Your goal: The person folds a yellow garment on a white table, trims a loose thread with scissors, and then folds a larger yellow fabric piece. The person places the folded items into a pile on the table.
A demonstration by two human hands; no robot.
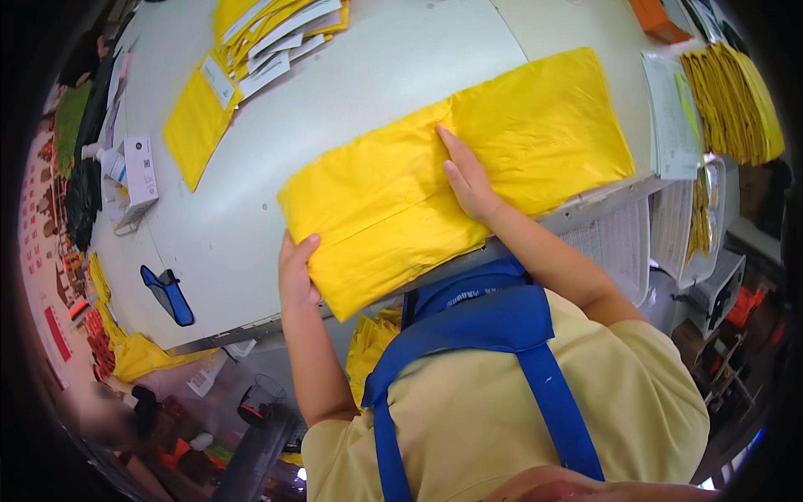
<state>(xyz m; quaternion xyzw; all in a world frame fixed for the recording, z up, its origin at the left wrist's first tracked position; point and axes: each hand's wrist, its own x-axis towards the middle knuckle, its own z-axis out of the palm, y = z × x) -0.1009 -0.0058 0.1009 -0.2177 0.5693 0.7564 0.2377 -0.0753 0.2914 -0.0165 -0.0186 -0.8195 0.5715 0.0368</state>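
Observation:
A folded yellow garment of thin, shiny fabric, with a round snap on its front, lies slantwise across the near part of the white table. Its lower left corner hangs over the table edge. My left hand grips the garment's left end, the thumb on top and the other fingers hidden under it. On the middle of the garment, beside a crease, my right hand lies flat with fingers stretched out.
Flat yellow packets with white labels are piled at the far left, one packet nearer. A small white box and a blue-black pouch lie left. Right are papers, a stack of yellow bundles and white baskets.

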